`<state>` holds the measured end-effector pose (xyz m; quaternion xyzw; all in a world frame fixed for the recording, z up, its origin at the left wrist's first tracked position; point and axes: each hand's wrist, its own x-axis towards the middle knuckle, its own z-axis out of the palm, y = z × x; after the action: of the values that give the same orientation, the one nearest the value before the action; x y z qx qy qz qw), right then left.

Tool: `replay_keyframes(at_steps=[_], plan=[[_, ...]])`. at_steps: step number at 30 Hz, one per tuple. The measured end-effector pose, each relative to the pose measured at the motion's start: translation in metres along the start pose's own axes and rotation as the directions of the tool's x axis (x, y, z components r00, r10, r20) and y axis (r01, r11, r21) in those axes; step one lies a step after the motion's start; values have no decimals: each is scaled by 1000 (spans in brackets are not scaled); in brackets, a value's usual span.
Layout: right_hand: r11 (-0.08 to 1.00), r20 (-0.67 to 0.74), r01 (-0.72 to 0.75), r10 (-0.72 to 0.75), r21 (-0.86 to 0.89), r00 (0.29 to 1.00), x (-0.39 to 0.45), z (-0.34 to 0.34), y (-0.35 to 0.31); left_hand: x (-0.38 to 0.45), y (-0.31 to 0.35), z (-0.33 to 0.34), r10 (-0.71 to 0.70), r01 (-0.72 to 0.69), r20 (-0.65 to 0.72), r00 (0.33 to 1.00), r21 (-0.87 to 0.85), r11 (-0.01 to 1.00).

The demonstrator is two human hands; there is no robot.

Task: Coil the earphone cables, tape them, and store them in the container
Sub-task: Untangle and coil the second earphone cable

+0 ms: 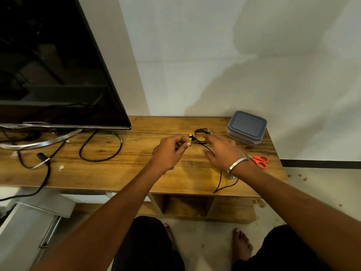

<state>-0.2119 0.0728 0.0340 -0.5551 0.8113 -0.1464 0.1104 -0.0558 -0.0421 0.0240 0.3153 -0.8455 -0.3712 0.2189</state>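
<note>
A small coil of black earphone cable (pixel 201 136) with a yellow tape band lies on the wooden table (pixel 117 169) between my hands. My left hand (pixel 170 151) pinches a cable end between thumb and fingers, just left of the coil. My right hand (pixel 221 151) hovers over the coil's right side, fingers spread and touching the cable. A dark red-black cable (pixel 220 179) trails from under my right wrist to the table's front edge. The grey lidded container (pixel 246 127) stands shut at the back right.
Orange-handled scissors (pixel 260 160) lie right of my right wrist, beside a tape roll (pixel 242 152) mostly hidden by the hand. A large TV (pixel 48 65) on a metal stand fills the left, with a black power cable (pixel 101 147) looped on the table. The wall is close behind.
</note>
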Motion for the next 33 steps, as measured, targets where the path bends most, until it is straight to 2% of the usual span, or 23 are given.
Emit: replay_keyframes(at_steps=[2, 4, 9, 14, 17, 23, 26, 29, 33], plan=[[992, 11, 122, -122, 20, 992, 0, 1, -12, 0, 8, 2, 54, -55, 37, 998, 21, 998], [985, -26, 174, -174, -15, 984, 3, 0, -22, 1, 13, 3, 89, -91, 65, 994, 37, 995], [974, -42, 145, -154, -173, 987, 8, -12, -23, 0, 11, -5, 60, -64, 75, 995, 54, 997], [990, -200, 39, -65, -134, 978, 4, -17, -11, -3, 11, -14, 33, -35, 91, 995, 21, 999], [992, -231, -14, -15, -125, 973, 3, -19, 0, -4, 6, -18, 22, -26, 86, 996, 35, 999], [992, -120, -65, 52, -107, 991, 1, -11, 0, -3, 4, -16, 21, -23, 77, 997, 25, 999], [996, -81, 43, -49, -74, 996, -1, -6, -13, -3, 9, -12, 40, -41, 95, 995, 14, 999], [978, -53, 167, -175, -127, 983, -1, -2, -28, -2, 13, -8, 65, -70, 127, 990, 36, 997], [970, -25, 160, -168, -182, 986, 2, -4, -31, -2, 10, -9, 27, -32, 136, 990, 30, 999]])
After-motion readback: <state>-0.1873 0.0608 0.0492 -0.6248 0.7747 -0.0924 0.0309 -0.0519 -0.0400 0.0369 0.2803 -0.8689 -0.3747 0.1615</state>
